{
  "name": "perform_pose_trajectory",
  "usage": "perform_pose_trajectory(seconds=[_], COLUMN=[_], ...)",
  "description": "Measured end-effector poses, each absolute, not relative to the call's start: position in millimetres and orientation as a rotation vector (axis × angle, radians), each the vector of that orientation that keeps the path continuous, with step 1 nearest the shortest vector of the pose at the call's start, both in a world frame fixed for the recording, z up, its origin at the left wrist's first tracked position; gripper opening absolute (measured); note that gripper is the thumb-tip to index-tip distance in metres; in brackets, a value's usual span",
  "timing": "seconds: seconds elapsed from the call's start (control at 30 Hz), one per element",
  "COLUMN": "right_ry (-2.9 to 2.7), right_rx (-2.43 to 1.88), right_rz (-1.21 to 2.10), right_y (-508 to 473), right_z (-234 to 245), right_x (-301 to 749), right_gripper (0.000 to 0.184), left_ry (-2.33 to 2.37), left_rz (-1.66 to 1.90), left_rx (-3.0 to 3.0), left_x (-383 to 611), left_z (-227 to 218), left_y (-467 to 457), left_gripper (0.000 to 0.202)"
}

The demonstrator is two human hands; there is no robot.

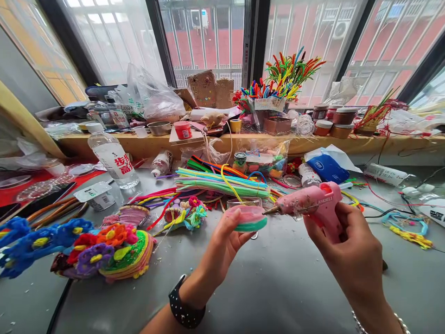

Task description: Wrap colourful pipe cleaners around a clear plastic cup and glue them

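In the middle of the head view, my left hand (224,241) grips a small clear plastic cup (245,214) tilted on its side. Pink and turquoise fuzzy bands wrap round the cup. My right hand (354,250) is closed round the handle of a pink glue gun (313,204). Its metal nozzle points left, right at the cup's edge; whether it touches, I cannot tell. A bundle of pastel pipe cleaners (215,181) lies just behind the cup, with one yellow pipe cleaner (229,183) arching up from it.
Pipe-cleaner flowers (93,250) lie at the left, with a smaller flower piece (184,213) behind. A water bottle (113,157) stands back left beside a white-lidded cup (95,195). Tipped bottles (392,175) and a blue packet (327,167) lie back right. The wooden sill (205,146) is crowded.
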State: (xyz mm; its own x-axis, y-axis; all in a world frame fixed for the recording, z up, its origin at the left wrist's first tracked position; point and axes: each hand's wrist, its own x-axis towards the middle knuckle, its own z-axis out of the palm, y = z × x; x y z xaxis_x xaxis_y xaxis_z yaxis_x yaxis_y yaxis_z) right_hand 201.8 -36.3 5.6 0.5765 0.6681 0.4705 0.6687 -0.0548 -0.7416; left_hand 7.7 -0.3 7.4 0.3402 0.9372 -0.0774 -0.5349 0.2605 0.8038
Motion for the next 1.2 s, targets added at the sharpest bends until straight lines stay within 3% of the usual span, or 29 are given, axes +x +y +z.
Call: perform_pose_trajectory(seconds=[0.7, 0.97, 1.2], right_ry=[-1.251, -1.452, -1.493], right_rx=[-1.753, -1.65, -1.586], right_rz=[-0.273, -0.583, -0.671], right_y=[-34.4, -35.8, -38.2], right_z=[3.8, 5.2, 6.3], right_x=[197.6, 195.7, 195.0], right_gripper=[0.065, 0.041, 0.036], left_ry=[0.586, 0.593, 0.57], left_rz=[1.12, 1.115, 1.115], left_rx=[0.804, 0.804, 0.782], left_x=[8.9, 7.5, 8.2], left_z=[6.2, 4.6, 4.9], left_y=[-4.6, -4.6, -4.7], left_gripper=[0.035, 0.036, 0.031])
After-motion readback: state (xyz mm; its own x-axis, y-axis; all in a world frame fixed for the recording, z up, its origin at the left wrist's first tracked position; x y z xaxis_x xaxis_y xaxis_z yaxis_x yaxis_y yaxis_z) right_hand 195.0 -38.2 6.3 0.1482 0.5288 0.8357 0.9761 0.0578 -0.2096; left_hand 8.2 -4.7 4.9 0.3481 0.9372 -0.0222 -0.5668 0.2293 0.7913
